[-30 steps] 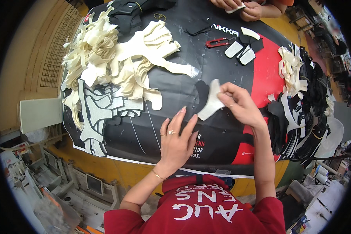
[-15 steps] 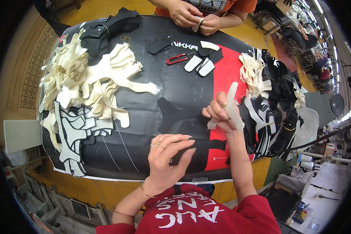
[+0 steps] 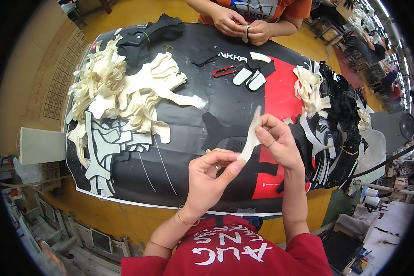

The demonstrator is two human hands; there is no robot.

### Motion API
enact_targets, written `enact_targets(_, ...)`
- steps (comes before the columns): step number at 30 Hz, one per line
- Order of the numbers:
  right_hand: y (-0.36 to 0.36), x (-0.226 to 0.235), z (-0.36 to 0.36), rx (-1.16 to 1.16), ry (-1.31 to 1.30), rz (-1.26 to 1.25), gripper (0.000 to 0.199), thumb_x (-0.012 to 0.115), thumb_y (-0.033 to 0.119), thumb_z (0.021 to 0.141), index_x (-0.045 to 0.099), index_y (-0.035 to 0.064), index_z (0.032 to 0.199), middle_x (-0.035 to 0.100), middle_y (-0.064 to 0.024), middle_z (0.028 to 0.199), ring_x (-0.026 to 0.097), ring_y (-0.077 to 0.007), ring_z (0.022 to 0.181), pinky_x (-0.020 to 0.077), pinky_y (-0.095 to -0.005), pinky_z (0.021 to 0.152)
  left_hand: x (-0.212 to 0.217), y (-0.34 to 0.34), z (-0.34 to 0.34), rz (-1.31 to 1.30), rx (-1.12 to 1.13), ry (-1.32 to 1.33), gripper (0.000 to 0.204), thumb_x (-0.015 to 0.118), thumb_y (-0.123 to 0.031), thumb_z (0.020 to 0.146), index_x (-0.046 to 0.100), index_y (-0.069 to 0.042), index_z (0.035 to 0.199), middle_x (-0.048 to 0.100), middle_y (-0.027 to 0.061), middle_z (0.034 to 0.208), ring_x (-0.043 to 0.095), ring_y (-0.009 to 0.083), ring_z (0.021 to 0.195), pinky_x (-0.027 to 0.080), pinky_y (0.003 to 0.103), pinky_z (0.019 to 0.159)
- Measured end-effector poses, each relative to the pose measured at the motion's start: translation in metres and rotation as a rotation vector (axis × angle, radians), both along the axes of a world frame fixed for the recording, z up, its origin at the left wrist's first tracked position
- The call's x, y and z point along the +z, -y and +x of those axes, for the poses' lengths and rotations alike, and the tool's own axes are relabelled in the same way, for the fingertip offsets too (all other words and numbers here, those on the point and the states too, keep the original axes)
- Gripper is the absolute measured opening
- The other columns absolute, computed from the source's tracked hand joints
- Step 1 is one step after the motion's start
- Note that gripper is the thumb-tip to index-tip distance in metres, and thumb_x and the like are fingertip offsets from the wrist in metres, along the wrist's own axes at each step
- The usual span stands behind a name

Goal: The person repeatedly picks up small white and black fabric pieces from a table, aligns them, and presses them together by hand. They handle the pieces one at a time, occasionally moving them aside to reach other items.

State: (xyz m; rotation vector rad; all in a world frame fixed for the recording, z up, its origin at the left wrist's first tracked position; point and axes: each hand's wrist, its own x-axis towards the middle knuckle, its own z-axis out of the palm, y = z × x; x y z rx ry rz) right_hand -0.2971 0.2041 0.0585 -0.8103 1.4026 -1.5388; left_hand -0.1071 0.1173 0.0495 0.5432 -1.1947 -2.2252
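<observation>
Between my two hands hangs a thin cream cut piece (image 3: pixel 251 139), held above the table. My right hand (image 3: pixel 280 140) pinches it along its upper side. The lower end lies between the thumb and fingers of my left hand (image 3: pixel 216 177). Just beyond my left hand, a black cut piece with arms (image 3: pixel 221 131) lies flat on the black mat. Another dark strip (image 3: pixel 267 169) lies partly over the mat's red band, below the held piece.
Cream pieces (image 3: pixel 145 85) are heaped at the left, with grey-white black-edged pieces (image 3: pixel 106 147) nearer me. Red thread snips (image 3: pixel 225 71) lie at the back middle. More cream (image 3: pixel 310 89) and black pieces (image 3: pixel 340 101) pile up at right. Across the table, a co-worker's hands (image 3: pixel 246 31) hold a small piece.
My left hand has closed from an open pose onto the lower end of the cream piece. My right hand has turned its grip, tilting the piece. The whole view has shifted slightly.
</observation>
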Motion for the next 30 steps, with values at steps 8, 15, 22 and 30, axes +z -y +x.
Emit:
enact_targets(8, -0.028, 0.026, 0.055, -0.166, -0.722, -0.057, 0.026, 0.074, 0.010, 0.087, 0.065, 0.0002, 0.109, 0.065, -0.0106, 0.102, 0.062, -0.0225, 0.097, 0.0479, -0.0334, 0.087, -0.008, -0.009, 0.011, 0.098, -0.077, -0.037, 0.005, 0.072, -0.003, 0.093, 0.070, 0.000, 0.096, 0.066, 0.0052, 0.096, 0.061, 0.0094, 0.083, 0.049, 0.023, 0.073)
enact_targets(15, -0.019, -0.008, 0.056, -0.283, -0.743, 0.161, 0.031, 0.074, 0.018, 0.090, 0.066, 0.0000, 0.114, 0.068, -0.0136, 0.105, 0.067, -0.0257, 0.095, 0.0507, -0.0353, 0.083, -0.036, -0.009, 0.025, -0.223, 0.299, 0.182, 0.011, 0.062, -0.011, 0.102, 0.061, -0.002, 0.108, 0.065, 0.0041, 0.101, 0.061, 0.0092, 0.089, 0.049, 0.024, 0.074)
enact_targets(22, 0.066, -0.048, 0.068, -0.232, -1.165, 0.509, 0.057, 0.080, 0.040, 0.082, 0.063, 0.0027, 0.123, 0.067, -0.0181, 0.113, 0.067, -0.0336, 0.100, 0.0491, -0.0460, 0.086, -0.048, 0.012, 0.070, -0.381, 0.448, 0.448, 0.011, 0.063, -0.005, 0.100, 0.061, 0.000, 0.109, 0.065, 0.0034, 0.100, 0.061, 0.0076, 0.090, 0.050, 0.023, 0.080)
enact_targets(30, 0.069, -0.057, 0.073, -0.201, -1.051, 0.419, 0.031, 0.077, 0.031, 0.086, 0.071, 0.0060, 0.103, 0.071, -0.0064, 0.085, 0.068, -0.0264, 0.079, 0.0440, -0.0427, 0.080, -0.061, 0.019, 0.059, -0.436, 0.418, 0.491, 0.014, 0.065, -0.007, 0.098, 0.063, 0.001, 0.110, 0.068, 0.0051, 0.101, 0.063, 0.0085, 0.091, 0.050, 0.023, 0.075)
